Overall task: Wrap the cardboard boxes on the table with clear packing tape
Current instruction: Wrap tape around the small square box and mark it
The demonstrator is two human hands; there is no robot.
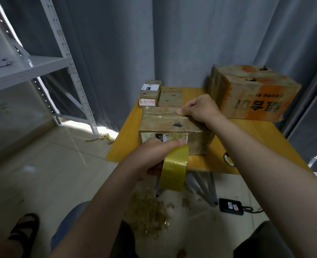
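On the yellow table [126, 138] the biggest thing is the orange-printed carton [254, 92] at the far right, well apart from the work. In the middle, near the front edge, stands the middle box [165, 123], with its long axis running left to right across the person. Three small boxes [148, 98] sit close together just behind it at the far left corner.

The middle box looks worn and brown. There is a dark smudge on its top and a printed label on its near face. A glossy band of tape already lies along the top near the far edge.

The tape roll [174, 172] hangs just in front of and below that near face, level with the table's front edge, and its yellowish film leads up toward the label. The left hand [152, 157] is the nearer one and grips the roll, with a fingertip pressed at the top of the film against the box.

The right hand [198, 108] holds the box at the far right of its top, thumb flat on the taped band. Its fingers are curled and their tips are hidden.

The coming move likely hinges on the roll being below and in front of the box. The film would have to rise up the near face and go over the top, across the short axis, while the right hand keeps the box from sliding.
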